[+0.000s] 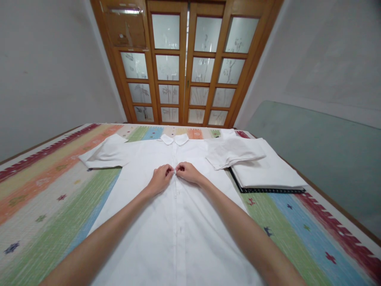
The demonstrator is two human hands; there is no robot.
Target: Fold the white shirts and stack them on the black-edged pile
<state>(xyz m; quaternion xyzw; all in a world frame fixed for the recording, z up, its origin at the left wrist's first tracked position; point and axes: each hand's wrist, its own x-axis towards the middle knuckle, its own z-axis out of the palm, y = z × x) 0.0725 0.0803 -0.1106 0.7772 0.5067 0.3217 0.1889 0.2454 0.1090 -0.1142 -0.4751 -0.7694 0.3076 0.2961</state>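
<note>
A white short-sleeved shirt (143, 238) lies spread out face up, its collar (175, 139) pointing away from me. Over the upper part of its front placket, my left hand (162, 176) pinches one edge of the fabric between thumb and fingers. My right hand (187, 172) is closed the same way on the other side, and the fingertips of both nearly meet. Any button between them is too small to make out. Below the hands, the placket (178, 222) runs straight towards me with buttonholes showing.
Under the shirt is a striped, multicoloured cover (59, 222). Folded white cloth (268, 171) lies on a black patterned piece at the right, partly under the right sleeve (235, 153). Behind stand wooden doors with glass panes (168, 67); a pale green panel (315, 151) leans along the right wall.
</note>
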